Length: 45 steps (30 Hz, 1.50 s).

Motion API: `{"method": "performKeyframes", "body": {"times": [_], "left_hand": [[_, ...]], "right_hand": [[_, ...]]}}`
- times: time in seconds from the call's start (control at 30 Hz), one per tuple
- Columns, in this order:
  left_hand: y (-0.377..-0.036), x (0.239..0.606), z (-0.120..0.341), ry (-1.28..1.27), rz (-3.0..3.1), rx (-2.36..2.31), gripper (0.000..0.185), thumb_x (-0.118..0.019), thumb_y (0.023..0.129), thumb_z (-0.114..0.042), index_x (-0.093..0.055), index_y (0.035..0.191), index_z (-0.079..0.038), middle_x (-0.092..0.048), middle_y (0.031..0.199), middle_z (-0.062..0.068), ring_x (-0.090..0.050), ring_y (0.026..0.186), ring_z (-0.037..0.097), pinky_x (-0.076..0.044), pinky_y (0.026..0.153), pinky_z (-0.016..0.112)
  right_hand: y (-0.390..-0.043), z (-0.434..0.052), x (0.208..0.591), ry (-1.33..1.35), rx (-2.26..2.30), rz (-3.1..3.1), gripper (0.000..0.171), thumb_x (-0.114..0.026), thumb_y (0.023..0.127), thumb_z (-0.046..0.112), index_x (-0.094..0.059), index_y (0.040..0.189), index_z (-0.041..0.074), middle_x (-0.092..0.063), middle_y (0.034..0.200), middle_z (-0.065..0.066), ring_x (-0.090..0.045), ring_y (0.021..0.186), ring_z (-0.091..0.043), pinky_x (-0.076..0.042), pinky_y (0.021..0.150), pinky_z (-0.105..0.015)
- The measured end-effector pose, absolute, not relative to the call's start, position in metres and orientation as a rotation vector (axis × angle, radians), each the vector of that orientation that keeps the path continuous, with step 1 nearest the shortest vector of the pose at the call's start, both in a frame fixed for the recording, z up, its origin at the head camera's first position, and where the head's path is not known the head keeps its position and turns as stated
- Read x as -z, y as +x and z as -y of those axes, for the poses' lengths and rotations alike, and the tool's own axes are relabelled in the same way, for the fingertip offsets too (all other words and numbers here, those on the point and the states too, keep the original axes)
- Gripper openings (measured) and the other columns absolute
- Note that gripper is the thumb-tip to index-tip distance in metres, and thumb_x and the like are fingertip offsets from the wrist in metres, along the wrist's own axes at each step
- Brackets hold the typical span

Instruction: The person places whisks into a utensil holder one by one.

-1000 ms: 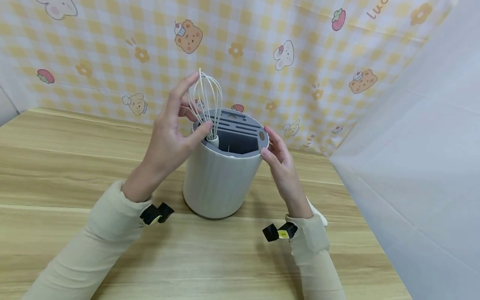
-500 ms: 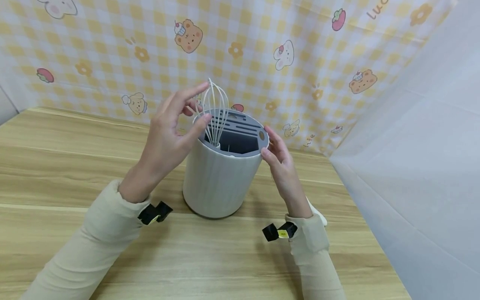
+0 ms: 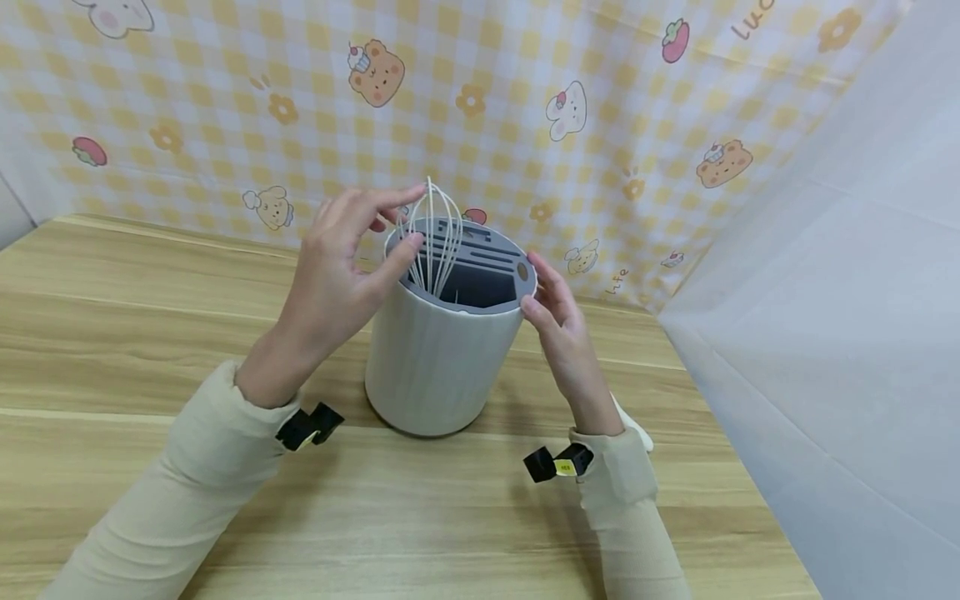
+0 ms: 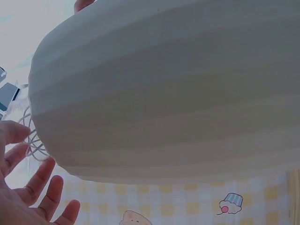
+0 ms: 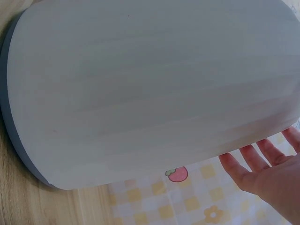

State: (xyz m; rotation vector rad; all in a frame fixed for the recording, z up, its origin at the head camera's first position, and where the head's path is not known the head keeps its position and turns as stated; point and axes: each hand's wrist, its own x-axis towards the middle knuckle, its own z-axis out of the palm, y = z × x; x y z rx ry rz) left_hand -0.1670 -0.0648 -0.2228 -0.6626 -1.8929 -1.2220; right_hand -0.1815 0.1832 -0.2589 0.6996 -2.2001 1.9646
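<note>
Holder: the ribbed white utensil holder stood upright on the table.
Whisk: the white whisk stood in the holder's open compartment, sunk lower than 1 second before; only its wires showed above the rim.
Left hand: the left hand hovered at the holder's left rim, fingers loose and spread, no longer gripping the whisk.
Right hand: the right hand stayed at the holder's right rim, fingers straight against it.

pale grey holder, white whisk
</note>
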Motion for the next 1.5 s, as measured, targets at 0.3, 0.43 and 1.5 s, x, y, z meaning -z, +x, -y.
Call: {"method": "performKeyframes", "body": {"times": [0.3, 0.43, 1.5], "left_hand": [[-0.167, 0.222, 0.066, -0.692, 1.869, 1.242, 0.037, -0.065, 0.085, -0.005, -0.061, 0.122, -0.010, -0.060, 0.099, 0.012, -0.050, 0.095, 0.020, -0.038, 0.085, 0.030], [-0.165, 0.221, 0.066, -0.718, 1.837, 1.253, 0.036, -0.066, 0.084, -0.004, -0.062, 0.120, -0.009, -0.061, 0.098, 0.012, -0.052, 0.092, 0.015, -0.042, 0.085, 0.025], [-0.159, 0.217, 0.085, -0.912, 2.125, 1.104, 0.036, -0.064, 0.085, -0.012, -0.058, 0.121, -0.012, -0.060, 0.116, 0.004, -0.051, 0.101, 0.019, -0.040, 0.090, 0.038]], "right_hand": [[-0.181, -0.183, 0.259, 0.709, -1.975, 2.192, 0.058, -0.051, 0.090, 0.027, -0.032, 0.144, 0.016, -0.040, 0.141, -0.001, -0.041, 0.124, -0.018, -0.038, 0.103, -0.028], [-0.181, -0.183, 0.259, 0.705, -1.971, 2.197, 0.057, -0.050, 0.091, 0.025, -0.032, 0.144, 0.016, -0.041, 0.140, -0.001, -0.041, 0.124, -0.017, -0.038, 0.102, -0.028], [-0.181, -0.183, 0.259, 0.702, -1.969, 2.186, 0.058, -0.050, 0.090, 0.025, -0.032, 0.144, 0.012, -0.042, 0.138, -0.003, -0.042, 0.121, -0.017, -0.039, 0.100, -0.026]]}}
